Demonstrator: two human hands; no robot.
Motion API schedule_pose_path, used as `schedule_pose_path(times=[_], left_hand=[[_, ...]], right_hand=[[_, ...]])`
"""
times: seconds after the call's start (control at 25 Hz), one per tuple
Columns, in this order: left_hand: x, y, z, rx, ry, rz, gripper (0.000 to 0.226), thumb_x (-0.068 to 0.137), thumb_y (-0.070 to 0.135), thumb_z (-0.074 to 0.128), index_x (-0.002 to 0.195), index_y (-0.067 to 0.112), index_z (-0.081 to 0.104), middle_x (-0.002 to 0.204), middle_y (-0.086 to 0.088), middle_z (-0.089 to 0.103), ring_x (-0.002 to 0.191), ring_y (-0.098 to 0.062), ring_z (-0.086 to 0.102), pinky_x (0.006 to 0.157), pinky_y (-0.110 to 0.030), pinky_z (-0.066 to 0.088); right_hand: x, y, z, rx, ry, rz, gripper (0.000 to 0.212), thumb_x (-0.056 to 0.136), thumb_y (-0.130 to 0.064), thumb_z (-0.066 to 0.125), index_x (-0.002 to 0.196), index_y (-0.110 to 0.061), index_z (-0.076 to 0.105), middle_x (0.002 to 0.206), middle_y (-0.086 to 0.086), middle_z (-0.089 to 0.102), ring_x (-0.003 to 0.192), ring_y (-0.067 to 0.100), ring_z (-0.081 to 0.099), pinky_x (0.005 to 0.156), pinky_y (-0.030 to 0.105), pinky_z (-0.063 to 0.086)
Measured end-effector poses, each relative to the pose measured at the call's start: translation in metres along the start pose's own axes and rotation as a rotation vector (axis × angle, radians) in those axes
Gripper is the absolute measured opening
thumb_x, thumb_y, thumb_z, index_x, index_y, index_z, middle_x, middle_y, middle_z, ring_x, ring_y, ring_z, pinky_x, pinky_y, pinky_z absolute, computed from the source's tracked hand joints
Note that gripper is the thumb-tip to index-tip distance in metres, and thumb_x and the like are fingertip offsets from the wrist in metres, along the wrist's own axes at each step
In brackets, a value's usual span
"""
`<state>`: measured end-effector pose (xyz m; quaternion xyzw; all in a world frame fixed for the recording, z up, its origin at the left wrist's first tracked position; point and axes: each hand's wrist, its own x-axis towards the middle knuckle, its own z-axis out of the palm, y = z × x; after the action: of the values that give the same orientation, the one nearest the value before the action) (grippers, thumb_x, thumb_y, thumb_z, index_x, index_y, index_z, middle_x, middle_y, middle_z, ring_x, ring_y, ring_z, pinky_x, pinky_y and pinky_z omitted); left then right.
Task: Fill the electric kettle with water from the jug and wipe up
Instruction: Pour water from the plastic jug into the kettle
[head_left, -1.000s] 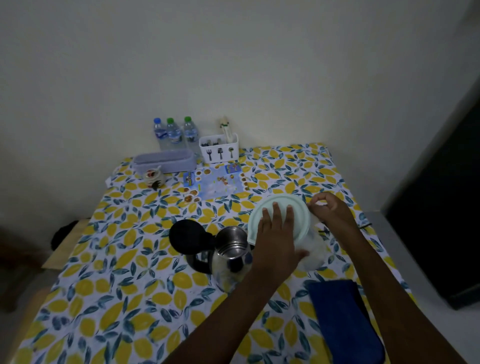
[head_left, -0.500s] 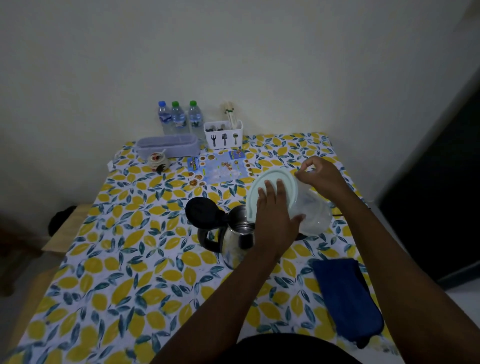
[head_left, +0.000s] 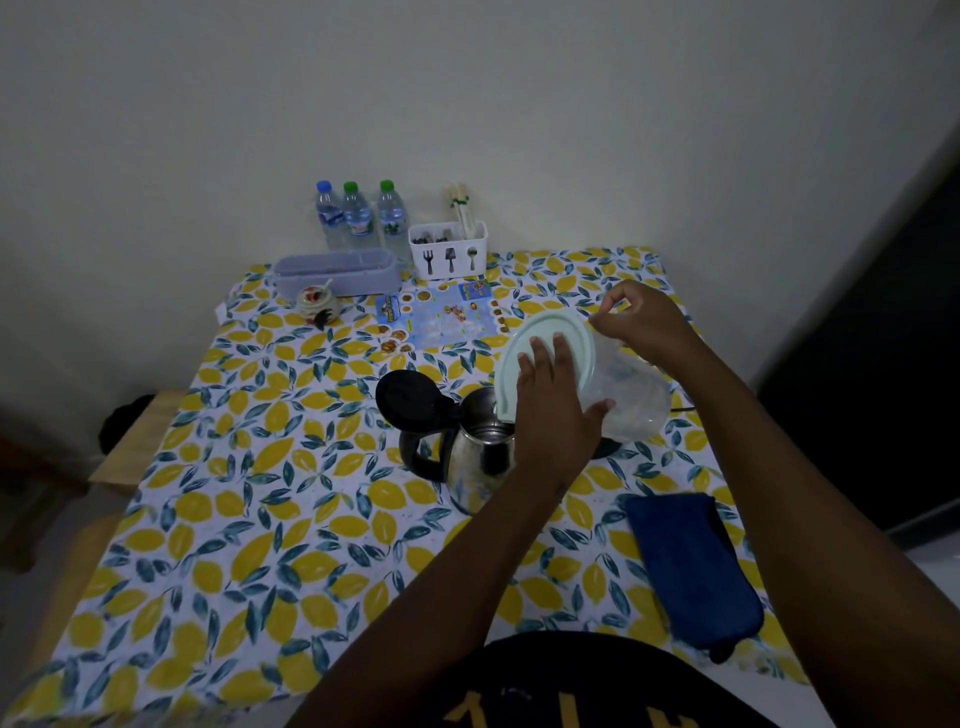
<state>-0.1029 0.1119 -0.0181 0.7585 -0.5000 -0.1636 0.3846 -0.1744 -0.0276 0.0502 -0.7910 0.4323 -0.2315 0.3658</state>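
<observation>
A clear plastic jug (head_left: 631, 402) with a pale green lid (head_left: 563, 332) is tilted steeply toward the steel electric kettle (head_left: 475, 460), whose black lid (head_left: 413, 402) stands open. My left hand (head_left: 553, 410) presses flat on the jug's lid, thumb round the jug's side. My right hand (head_left: 641, 317) grips the jug's handle from behind. The jug's spout end sits over the kettle's mouth; I cannot make out water flowing. A folded dark blue cloth (head_left: 691, 566) lies on the table at the right front.
The table (head_left: 249, 519) has a lemon-print cloth. At the back stand three water bottles (head_left: 358, 215), a white cutlery holder (head_left: 449, 249), a lilac box (head_left: 337, 273), a small jar (head_left: 314, 301) and a printed leaflet (head_left: 441, 317). A dark doorway is at right.
Both hands have lifted the jug off the table and tipped it further, bringing its mouth over the open kettle. The camera has drawn back a little.
</observation>
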Motion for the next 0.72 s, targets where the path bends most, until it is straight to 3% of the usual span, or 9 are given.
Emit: schedule_pose_path(times=[0.24, 0.52, 0.72], left_hand=[[-0.0019, 0.0016, 0.0001, -0.028, 0.020, 0.000, 0.094, 0.089, 0.041, 0.063, 0.152, 0.014, 0.000, 0.162, -0.017, -0.003, 0.149, -0.034, -0.006, 0.121, -0.045, 0.008], [-0.0032, 0.0024, 0.0010, -0.043, 0.036, -0.005, 0.094, 0.088, 0.041, 0.064, 0.152, 0.015, 0.000, 0.162, -0.016, -0.002, 0.149, -0.033, -0.005, 0.121, -0.044, 0.008], [-0.0040, 0.0008, 0.0022, -0.041, 0.050, -0.012, 0.095, 0.087, 0.042, 0.065, 0.152, 0.016, 0.002, 0.163, -0.015, 0.000, 0.150, -0.033, -0.003, 0.121, -0.046, 0.011]], right_hand=[[-0.0011, -0.0051, -0.0026, -0.046, -0.005, -0.017, 0.013, 0.076, -0.031, 0.069, 0.077, -0.025, 0.057, 0.106, -0.005, 0.062, 0.096, 0.018, 0.060, 0.078, 0.037, 0.047], [-0.0032, -0.0093, -0.0049, -0.062, -0.013, -0.023, 0.014, 0.074, -0.032, 0.069, 0.078, -0.024, 0.059, 0.112, 0.001, 0.066, 0.097, 0.022, 0.062, 0.080, 0.039, 0.050], [-0.0040, -0.0107, -0.0048, -0.071, -0.011, -0.014, 0.013, 0.072, -0.034, 0.069, 0.076, -0.028, 0.057, 0.097, 0.000, 0.068, 0.079, 0.022, 0.062, 0.069, 0.034, 0.045]])
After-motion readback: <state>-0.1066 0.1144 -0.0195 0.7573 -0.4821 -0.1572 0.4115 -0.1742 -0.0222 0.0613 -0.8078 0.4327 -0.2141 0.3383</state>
